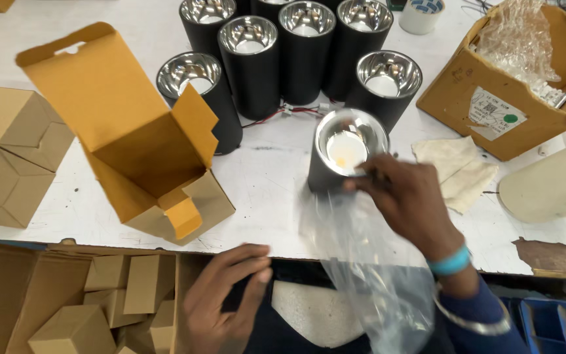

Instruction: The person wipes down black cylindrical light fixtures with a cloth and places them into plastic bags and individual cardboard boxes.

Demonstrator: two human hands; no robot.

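Note:
My right hand (406,200) grips the rim of a black cylindrical lamp (342,157) with a shiny silver reflector, held over the white table. A clear plastic bag (368,262) hangs below the lamp and drapes toward me. My left hand (227,298) is lower, near the table's front edge, fingers apart and holding nothing. An open brown cardboard box (145,157) with its lid flaps up stands left of the lamp.
Several more black lamps (276,59) stand grouped at the back. Closed small boxes (8,151) sit at left, folded ones in a carton (99,295) below. A larger carton with plastic wrap (512,72), a tape roll (420,14), a cloth (456,167) and a white cylinder (551,180) are at right.

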